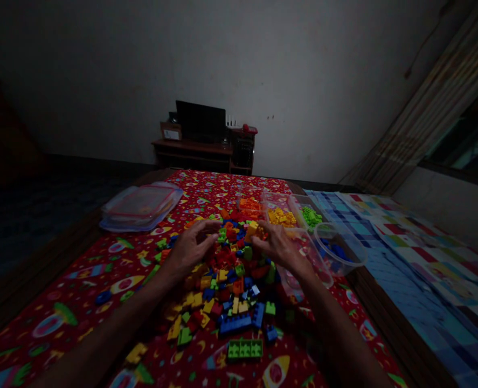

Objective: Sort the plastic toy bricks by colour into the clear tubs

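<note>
A mixed heap of plastic building bricks [222, 277] in red, yellow, green, blue and orange lies on the red patterned cloth [141, 291]. My left hand [192, 247] reaches over the heap's left side, thumb and fingers apart. Just past its fingertips is a light green brick [221, 235]; whether they touch it is unclear. On the heap's right side, my right hand [278, 245] has a yellow brick [251, 231] between thumb and fingers. Nearer to me lie a long blue brick [235, 323] and a green brick [244, 349] showing its hollow side.
Clear containers at the right hold orange bricks [250, 205], yellow bricks [281, 216], green bricks [311, 216] and blue bricks [334, 250]. Stacked lids [141, 205] lie at the left. Behind stands a desk [198, 150] with a monitor [201, 121].
</note>
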A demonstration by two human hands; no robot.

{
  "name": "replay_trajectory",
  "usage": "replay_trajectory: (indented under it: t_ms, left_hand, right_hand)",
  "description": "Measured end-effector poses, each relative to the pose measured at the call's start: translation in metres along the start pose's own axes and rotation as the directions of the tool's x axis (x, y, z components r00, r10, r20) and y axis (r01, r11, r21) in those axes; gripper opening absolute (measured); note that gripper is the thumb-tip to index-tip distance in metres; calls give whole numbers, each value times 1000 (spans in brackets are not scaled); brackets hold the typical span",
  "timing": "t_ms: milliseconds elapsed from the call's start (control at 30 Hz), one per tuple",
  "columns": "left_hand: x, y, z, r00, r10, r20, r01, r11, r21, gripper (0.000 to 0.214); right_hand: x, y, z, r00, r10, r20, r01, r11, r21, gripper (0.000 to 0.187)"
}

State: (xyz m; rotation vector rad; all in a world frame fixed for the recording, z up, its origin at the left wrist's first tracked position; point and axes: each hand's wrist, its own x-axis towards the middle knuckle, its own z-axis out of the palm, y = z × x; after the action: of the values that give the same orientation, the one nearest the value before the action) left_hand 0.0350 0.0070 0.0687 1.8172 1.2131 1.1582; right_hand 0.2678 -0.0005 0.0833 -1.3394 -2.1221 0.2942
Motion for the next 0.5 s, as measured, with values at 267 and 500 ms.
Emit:
replay_trajectory:
  t_ms: [267, 500]
  left_hand:
    - [19, -11, -59, 1000, -24, 14, 18, 953, 302, 58]
    - [20, -33, -64, 954, -45, 296, -109, 869, 483, 52]
  right_hand:
    - [64, 73, -46, 965, 235, -118, -262, 894, -364, 26]
    - [63, 58, -37, 969, 184, -162, -234, 893, -384, 35]
